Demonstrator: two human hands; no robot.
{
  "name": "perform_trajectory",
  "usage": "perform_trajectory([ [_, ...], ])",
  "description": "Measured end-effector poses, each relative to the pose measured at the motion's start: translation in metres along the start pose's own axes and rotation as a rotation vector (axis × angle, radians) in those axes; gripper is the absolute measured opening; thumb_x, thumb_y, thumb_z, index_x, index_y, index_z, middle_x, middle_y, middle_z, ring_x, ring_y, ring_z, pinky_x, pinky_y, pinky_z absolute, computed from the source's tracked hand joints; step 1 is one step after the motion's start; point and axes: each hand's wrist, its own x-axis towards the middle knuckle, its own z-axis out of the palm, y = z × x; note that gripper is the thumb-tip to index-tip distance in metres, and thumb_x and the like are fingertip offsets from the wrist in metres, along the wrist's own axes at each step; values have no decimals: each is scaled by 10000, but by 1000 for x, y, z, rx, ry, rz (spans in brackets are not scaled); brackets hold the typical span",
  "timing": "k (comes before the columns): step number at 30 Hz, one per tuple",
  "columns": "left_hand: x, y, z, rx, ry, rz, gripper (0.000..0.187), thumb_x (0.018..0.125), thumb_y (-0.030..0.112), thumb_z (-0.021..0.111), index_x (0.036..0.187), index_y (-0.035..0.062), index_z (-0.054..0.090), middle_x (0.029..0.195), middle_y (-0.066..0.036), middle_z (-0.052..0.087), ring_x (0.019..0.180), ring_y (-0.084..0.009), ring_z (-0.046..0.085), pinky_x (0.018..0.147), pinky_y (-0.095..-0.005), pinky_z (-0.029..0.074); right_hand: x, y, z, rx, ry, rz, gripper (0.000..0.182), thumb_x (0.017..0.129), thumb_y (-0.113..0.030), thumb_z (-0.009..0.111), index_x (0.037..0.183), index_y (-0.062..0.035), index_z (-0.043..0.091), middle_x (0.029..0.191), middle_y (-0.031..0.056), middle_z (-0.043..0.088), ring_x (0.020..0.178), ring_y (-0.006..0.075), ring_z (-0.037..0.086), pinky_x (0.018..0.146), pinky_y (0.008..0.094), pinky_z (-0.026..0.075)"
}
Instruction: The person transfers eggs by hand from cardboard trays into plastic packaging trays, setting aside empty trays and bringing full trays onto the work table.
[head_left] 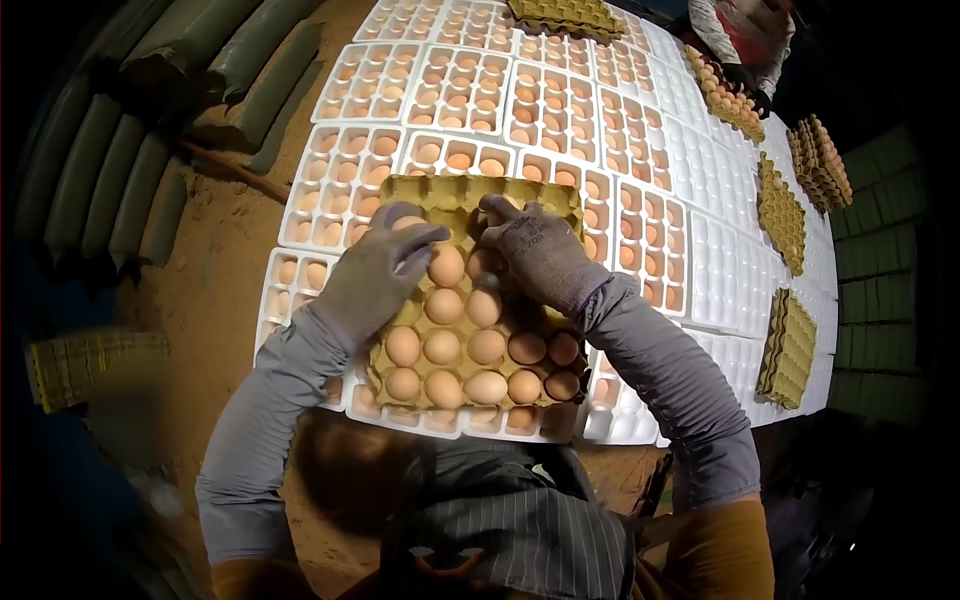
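Observation:
A yellowish pulp egg tray (465,330) with several brown eggs (444,306) lies on top of the white plastic trays, close to my body. My left hand (385,260), in a grey glove, is over the tray's upper left part, its fingers curled around an egg (405,222). On the upper right part is my right hand (540,250), also gloved, with its fingers bent down; what they hold is hidden. The tray's back rows show bare cups, and its front rows hold eggs.
White plastic trays (340,187) full of eggs surround the pulp tray; others at right (720,270) have bare cups. Pulp trays (790,350) lie along the right edge. A co-worker (735,40) stands at the upper right near egg stacks (820,165). Filled sacks (100,180) lie left.

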Motion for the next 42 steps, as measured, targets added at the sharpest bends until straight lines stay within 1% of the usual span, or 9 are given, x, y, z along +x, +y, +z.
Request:
perform_trajectory([
  [2, 9, 7, 17, 410, 48, 58, 510, 890, 363, 739, 1343, 164, 615, 1351, -169, 534, 1207, -344, 573, 998, -436, 501, -14, 7, 2, 22, 87, 19, 364, 845, -336, 750, 1106, -85, 706, 1439, 104, 485, 1106, 335, 617, 964, 444, 520],
  [5, 26, 17, 30, 840, -178, -108, 576, 796, 497, 781, 1214, 115, 677, 1487, -200, 438, 1270, -438, 492, 1056, -465, 457, -55, 29, -3, 918, 233, 196, 443, 863, -373, 776, 1144, -39, 703, 1429, 95, 496, 1161, 251, 600, 970, 357, 498],
  [8, 30, 31, 19, 626, -162, -94, 577, 672, 222, 887, 1170, 44, 657, 1452, -203, 439, 1202, -405, 524, 1010, -465, 488, -143, 52, -15, 1089, 379, 342, 408, 841, -268, 777, 1168, -36, 699, 1415, 120, 504, 1243, 237, 562, 993, 359, 491],
  [12, 0, 72, 28, 451, 184, 219, 586, 667, 161, 871, 1187, 54, 624, 1434, -231, 397, 1137, -394, 556, 956, -466, 538, -276, 62, 16, 955, 523, 647, 385, 797, -188, 777, 1152, -52, 713, 1419, 143, 498, 1352, 244, 471, 1037, 372, 466],
  [18, -61, 172, 198, 185, -340, 277, 556, 755, 239, 816, 1265, 112, 636, 1449, -214, 422, 1232, -402, 519, 988, -482, 499, -360, 44, 100, 519, 328, 841, 446, 788, -278, 842, 1169, -98, 696, 1430, 140, 478, 1302, 337, 520, 993, 407, 524],
  [25, -80, 158, 313, 504, -435, 80, 485, 823, 193, 716, 1275, 127, 554, 1451, -192, 423, 1128, -360, 514, 908, -462, 487, -383, 65, 123, 128, -107, 717, 452, 812, -292, 799, 1209, -159, 627, 1459, 121, 467, 1125, 322, 594, 912, 428, 547],
  [33, -88, 210, 357, 303, -421, 5, 401, 900, 209, 695, 1285, 125, 621, 1288, -159, 562, 1020, -363, 658, 874, -449, 559, -441, 103, 162, 904, 505, 568, 371, 843, -108, 682, 1208, -136, 621, 1250, 146, 590, 1103, 325, 640, 922, 410, 538],
  [38, -60, 225, 376, -1, -100, -102, 475, 938, 177, 661, 1395, 116, 548, 1262, -161, 543, 1075, -347, 595, 930, -434, 501, -472, 130, 184, 1007, 481, 490, 377, 848, -111, 688, 1217, -84, 617, 1252, 119, 601, 1108, 286, 640, 946, 364, 516],
  [42, -49, 189, 418, 392, 47, 132, 472, 931, 148, 638, 1393, 125, 544, 1314, -153, 512, 1201, -350, 499, 1050, -486, 394, -464, 137, 185, 1148, 366, 386, 306, 825, -119, 719, 1124, -77, 665, 1202, 118, 628, 1095, 271, 641, 927, 359, 519],
])
